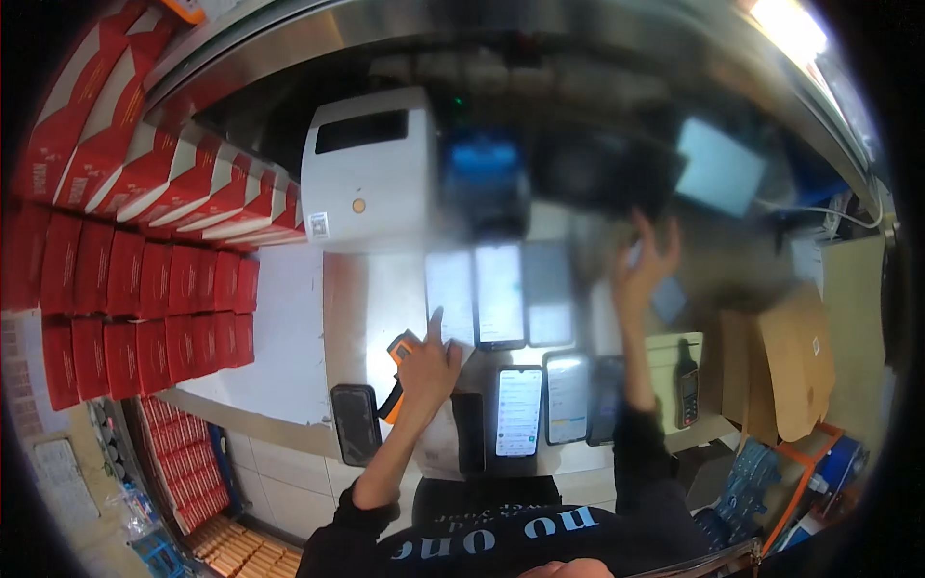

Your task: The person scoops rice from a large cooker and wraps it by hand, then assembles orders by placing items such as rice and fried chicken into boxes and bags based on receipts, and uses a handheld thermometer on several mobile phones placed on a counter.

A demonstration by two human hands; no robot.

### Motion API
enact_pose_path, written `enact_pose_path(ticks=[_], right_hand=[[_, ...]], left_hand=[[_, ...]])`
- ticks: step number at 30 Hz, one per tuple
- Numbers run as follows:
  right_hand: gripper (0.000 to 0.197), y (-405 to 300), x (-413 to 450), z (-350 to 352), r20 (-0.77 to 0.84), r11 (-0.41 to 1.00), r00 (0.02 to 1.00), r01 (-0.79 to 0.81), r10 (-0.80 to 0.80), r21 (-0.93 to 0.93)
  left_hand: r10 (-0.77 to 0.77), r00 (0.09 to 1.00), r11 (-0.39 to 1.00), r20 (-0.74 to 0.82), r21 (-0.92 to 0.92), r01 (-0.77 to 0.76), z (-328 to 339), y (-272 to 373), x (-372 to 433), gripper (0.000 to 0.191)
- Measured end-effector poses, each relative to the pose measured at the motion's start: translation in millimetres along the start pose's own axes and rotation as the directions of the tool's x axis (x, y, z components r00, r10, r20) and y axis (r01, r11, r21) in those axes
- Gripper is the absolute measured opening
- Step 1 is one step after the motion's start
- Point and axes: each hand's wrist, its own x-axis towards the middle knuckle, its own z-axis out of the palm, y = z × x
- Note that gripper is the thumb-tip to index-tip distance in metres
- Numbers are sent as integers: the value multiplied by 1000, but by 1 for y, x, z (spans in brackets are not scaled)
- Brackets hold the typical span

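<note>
My left hand point(428, 370) reaches over the steel table with its index finger extended onto the lit screen of a smartphone point(449, 282); I see nothing gripped in it. Partly behind that hand lies an orange and black handheld device point(399, 348). My right hand point(642, 264) is raised at the right, fingers apart, near a blurred dark object point(603, 170). A pale patch shows between its fingers, too blurred to name. Beside the touched phone are a second lit phone point(499, 292) and a third phone point(549, 289). Closer to me are another lit phone point(517, 412) and a grey-screened phone point(566, 397).
A white label printer point(368, 180) stands behind the phones. Red boxes point(144, 282) are stacked at left. A dark phone point(355, 425) lies near the front edge. At right are a handheld meter point(687, 397), a cardboard box point(795, 361) and a pale-blue block point(720, 167).
</note>
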Motion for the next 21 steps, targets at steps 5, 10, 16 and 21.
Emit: enact_pose_path(ticks=[5,10,16,21], right_hand=[[24,41,-133,-115,225,960,943,-204,246,-194],[29,54,-237,-185,270,937,914,-235,303,-258],[33,47,-249,-168,267,912,902,-247,340,-327],[36,30,-234,-171,273,895,907,-197,322,-400]], left_hand=[[46,999,998,9,49,-47,0,4,12,54],[120,993,975,-24,-185,-122,-18,15,-27,48],[79,992,959,96,-278,-49,-30,16,-67,43],[110,993,956,40,-278,-94,-19,3,-84,46]])
